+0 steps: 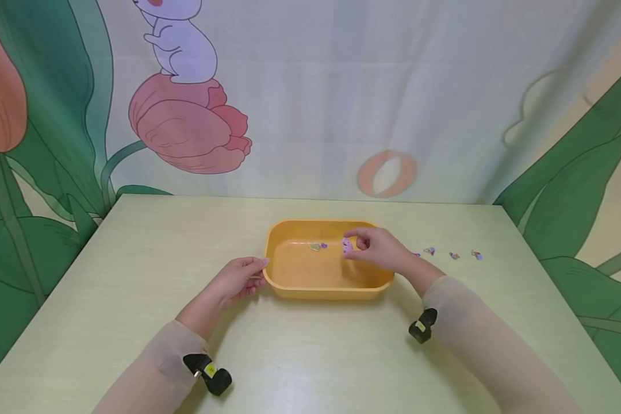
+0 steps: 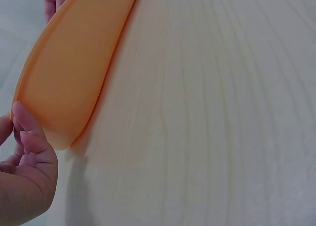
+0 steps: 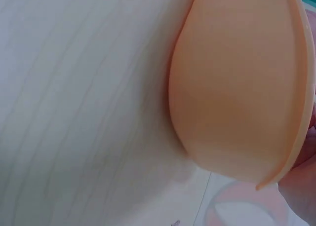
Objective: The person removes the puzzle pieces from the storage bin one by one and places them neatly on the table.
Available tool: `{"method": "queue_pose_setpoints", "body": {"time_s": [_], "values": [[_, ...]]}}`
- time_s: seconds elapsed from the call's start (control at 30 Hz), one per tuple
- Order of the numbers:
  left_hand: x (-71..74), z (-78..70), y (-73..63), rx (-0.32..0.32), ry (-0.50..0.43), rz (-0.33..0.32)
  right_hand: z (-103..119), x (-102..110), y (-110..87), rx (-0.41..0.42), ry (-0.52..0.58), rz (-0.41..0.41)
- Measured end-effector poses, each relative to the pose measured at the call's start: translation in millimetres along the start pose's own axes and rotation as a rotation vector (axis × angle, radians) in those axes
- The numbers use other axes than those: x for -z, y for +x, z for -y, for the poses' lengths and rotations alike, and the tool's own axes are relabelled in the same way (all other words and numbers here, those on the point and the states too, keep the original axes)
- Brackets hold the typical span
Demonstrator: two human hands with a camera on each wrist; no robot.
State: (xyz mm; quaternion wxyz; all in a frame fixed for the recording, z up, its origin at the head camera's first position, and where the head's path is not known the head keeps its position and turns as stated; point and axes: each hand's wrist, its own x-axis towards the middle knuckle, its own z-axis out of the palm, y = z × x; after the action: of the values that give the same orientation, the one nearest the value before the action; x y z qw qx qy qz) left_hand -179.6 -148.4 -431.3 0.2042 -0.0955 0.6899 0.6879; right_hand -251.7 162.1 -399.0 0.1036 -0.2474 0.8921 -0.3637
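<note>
A yellow-orange rectangular tray [image 1: 296,276] stands on the table. My left hand [image 1: 242,279] pinches its left rim between thumb and fingers; the left wrist view shows these fingers [image 2: 37,149] at the tray's corner. Over the right half of the tray, my right hand [image 1: 380,248] holds a small flat pink-purple piece [image 1: 347,245] between thumb and index finger. Inside the tray lie a small greenish piece [image 1: 314,247] and a purple one [image 1: 323,245]. From the right wrist camera, the tray wall [image 3: 242,97] covers most of the right hand.
Several small colourful pieces, among them one pink-purple [image 1: 430,251] and one at the far end [image 1: 476,255], lie in a row on the light wood table [image 1: 310,356] right of the tray. A printed curtain [image 1: 310,115] hangs behind the table.
</note>
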Motion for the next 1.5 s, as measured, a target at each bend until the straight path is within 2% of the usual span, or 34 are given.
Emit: {"method": "queue_pose_setpoints", "body": {"time_s": [0.3, 1.07, 1.3, 1.5], "values": [[0.5, 0.5, 0.1, -0.002, 0.001, 0.005, -4.2, 6.3, -9.0, -0.028, 0.026, -0.003], [0.0, -0.3, -1.8, -0.016, 0.005, 0.008, -13.9, 24.4, -29.8, -0.072, 0.005, -0.067], [1.8, 0.5, -0.2, -0.013, 0.000, 0.008, -17.0, 28.1, -36.3, -0.124, -0.010, -0.064], [1.6, 2.8, 1.2, -0.015, 0.004, 0.013, -20.5, 30.0, -41.5, -0.119, -0.001, -0.061]]}}
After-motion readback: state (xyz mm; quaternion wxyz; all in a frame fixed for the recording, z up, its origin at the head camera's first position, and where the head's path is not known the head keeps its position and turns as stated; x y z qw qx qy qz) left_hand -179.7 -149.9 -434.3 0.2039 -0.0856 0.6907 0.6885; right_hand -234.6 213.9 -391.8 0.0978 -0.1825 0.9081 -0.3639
